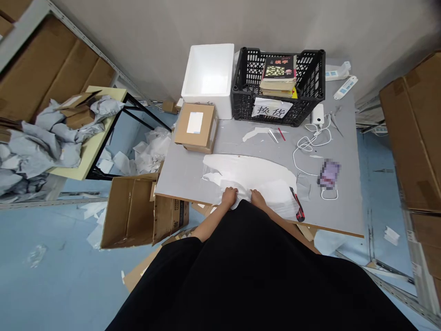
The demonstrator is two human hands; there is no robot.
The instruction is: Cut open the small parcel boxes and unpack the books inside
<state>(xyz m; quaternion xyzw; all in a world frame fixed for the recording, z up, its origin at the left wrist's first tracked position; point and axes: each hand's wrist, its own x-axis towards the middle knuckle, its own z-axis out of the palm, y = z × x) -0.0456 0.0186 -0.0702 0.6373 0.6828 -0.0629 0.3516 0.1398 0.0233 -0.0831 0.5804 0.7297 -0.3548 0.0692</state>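
A large white sheet, torn along its left side, lies on the grey table at its front edge. My left hand is closed on the sheet's crumpled near part. Just to the right, my right hand has its fingers curled on the same sheet, partly hidden by the black clothing below. Between my hands the white material is bunched up. A red and black cutter rests at the sheet's right end.
Behind stand a taped carton, a white foam box and a black crate with books. A phone and white cable lie right. An open carton stands left of the table, near a shelf of grey parcels.
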